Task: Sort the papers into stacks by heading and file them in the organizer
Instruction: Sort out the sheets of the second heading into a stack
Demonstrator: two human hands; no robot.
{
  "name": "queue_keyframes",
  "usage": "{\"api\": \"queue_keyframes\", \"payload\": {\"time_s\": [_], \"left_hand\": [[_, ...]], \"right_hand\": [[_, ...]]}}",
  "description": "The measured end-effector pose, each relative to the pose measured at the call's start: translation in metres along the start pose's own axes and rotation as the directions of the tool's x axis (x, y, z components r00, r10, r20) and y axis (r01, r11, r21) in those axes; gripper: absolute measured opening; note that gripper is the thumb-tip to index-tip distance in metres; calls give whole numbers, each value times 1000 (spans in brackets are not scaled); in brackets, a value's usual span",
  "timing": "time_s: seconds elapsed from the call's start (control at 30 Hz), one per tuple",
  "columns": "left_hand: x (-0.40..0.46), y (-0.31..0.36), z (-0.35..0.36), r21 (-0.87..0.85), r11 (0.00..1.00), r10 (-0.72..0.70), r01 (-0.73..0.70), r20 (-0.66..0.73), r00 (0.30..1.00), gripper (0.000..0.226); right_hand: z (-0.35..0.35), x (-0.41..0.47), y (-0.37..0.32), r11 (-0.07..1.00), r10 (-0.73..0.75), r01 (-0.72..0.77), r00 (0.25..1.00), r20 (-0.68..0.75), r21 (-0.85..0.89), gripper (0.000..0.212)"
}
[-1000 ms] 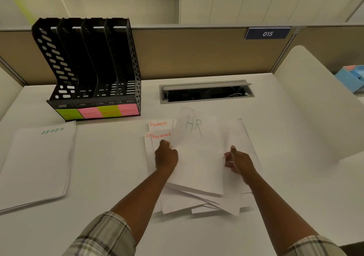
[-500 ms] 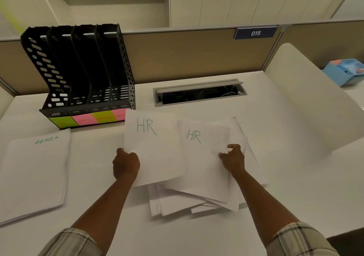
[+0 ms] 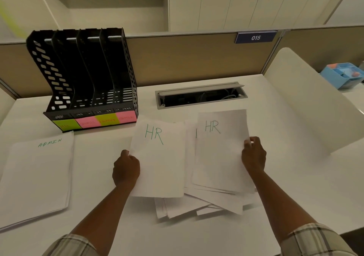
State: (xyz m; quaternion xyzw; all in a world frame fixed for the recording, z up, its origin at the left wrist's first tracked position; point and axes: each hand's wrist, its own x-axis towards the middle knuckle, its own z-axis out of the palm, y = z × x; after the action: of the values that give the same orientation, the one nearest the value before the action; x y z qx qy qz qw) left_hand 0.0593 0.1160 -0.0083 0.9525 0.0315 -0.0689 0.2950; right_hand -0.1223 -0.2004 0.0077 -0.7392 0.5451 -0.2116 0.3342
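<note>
Currently left hand [image 3: 126, 169] pinches one HR sheet [image 3: 159, 157] by its left edge; right hand [image 3: 253, 157] grips a second HR sheet [image 3: 220, 149] by its right edge, over the unsorted pile [image 3: 197, 206]. Both sheets run long axis near-to-far. Organizer [image 3: 88, 82] sits far-left, nearer the left hand.

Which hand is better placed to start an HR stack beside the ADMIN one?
Left. The left hand already grips an HR sheet nearest the ADMIN stack; the right hand is farther away.

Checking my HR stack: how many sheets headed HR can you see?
2: one HR sheet held by the left hand, another held by the right hand. The pile beneath may hide more.
</note>
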Motion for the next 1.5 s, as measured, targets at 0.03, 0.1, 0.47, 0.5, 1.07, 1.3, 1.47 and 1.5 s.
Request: {"api": "queue_keyframes", "payload": {"time_s": [0.03, 0.1, 0.47, 0.5, 1.07, 1.3, 1.47, 1.5], "left_hand": [[0, -2, -1, 5, 1000, 10, -10, -1, 1000, 34], [-1, -6, -3, 5, 1000, 21, -21, 2, 1000, 33], [3, -19, 0, -287, 958, 35, 21, 186, 982, 29], [3, -21, -1, -303, 953, 35, 28, 200, 979, 28], [9, -19, -1, -463, 873, 98, 154, 475, 874, 22], [17, -20, -5, -371, 927, 78, 59, 344, 936, 31], [13, -16, -6, -381, 924, 98, 26, 302, 948, 22], [11, -15, -7, -379, 925, 101, 19, 296, 950, 21]], "right_hand": [[-2, 0, -4, 1000, 1, -1, 1000, -13, -4, 20], [-4, 2, -9, 1000, -8, 8, 1000, -11, -3, 22], [74, -71, -49, 984, -180, 173, 930, 320, 51, 21], [81, -77, -52, 986, -169, 163, 923, 344, 47, 21], [91, -90, -55, 991, -131, 115, 900, 416, 63, 32], [54, -44, -16, 852, 176, -77, 974, 144, -518, 64], [55, -34, 2, 901, 275, -177, 940, 204, -397, 72], [54, -33, 4, 924, 276, -196, 936, 218, -327, 67]]}}
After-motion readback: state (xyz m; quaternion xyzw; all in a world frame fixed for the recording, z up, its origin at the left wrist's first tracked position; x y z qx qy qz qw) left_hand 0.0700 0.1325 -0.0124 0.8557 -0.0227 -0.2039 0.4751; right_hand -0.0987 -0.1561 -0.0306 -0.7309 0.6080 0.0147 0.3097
